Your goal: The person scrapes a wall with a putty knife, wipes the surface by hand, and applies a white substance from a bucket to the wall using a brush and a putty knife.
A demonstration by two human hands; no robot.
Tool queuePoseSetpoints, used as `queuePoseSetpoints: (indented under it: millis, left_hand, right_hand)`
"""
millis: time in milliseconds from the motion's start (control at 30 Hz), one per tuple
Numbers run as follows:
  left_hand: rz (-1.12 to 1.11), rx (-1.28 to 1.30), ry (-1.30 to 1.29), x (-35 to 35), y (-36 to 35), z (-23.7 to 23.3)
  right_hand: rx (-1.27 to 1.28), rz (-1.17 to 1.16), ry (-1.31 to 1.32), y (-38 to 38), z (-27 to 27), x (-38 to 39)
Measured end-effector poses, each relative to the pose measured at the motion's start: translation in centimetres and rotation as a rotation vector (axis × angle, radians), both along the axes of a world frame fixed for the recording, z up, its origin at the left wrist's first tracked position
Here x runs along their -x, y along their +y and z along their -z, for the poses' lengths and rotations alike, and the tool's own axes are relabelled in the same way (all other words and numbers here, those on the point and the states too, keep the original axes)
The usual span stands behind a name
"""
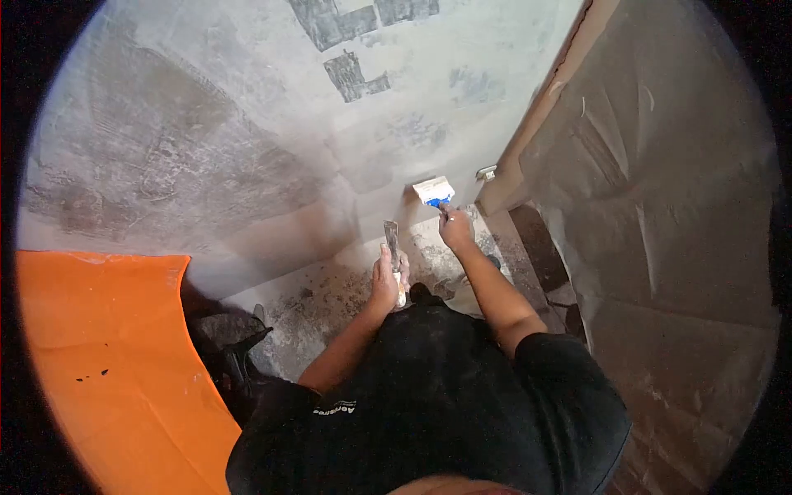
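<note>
My left hand [386, 280] is wrapped round the light handle of a narrow putty knife [392, 239], its dark, smeared blade pointing up. Further right and forward, my right hand [455, 228] grips the blue handle of a wide spatula [435, 190]. The pale blade of that spatula is at the lower part of the plastered wall [346, 148]; whether it touches the wall I cannot tell. Darker patches of plaster show higher up on the wall.
An orange sheet [107, 355] lies at the left, beside dark objects I cannot make out. Grey-brown sheeting [668, 231] covers the right side. A small white fitting [486, 173] sits low near the wall's corner. The floor [305, 313] is stained.
</note>
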State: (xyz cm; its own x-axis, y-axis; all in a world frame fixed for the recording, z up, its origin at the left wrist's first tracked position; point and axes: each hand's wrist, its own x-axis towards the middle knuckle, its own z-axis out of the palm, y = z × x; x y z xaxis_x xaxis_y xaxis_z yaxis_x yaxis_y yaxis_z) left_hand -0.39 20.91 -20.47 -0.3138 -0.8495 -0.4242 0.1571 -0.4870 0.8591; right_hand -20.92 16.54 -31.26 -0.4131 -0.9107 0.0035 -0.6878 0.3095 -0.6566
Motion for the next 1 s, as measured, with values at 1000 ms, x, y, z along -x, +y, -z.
queuePoseSetpoints:
  millis: [1000]
  left_hand:
    - [0.123, 0.021, -0.159, -0.7, -1.2, -1.4]
  right_hand:
    - [0.280, 0.016, 0.145, -1.1, -10.6, -1.8]
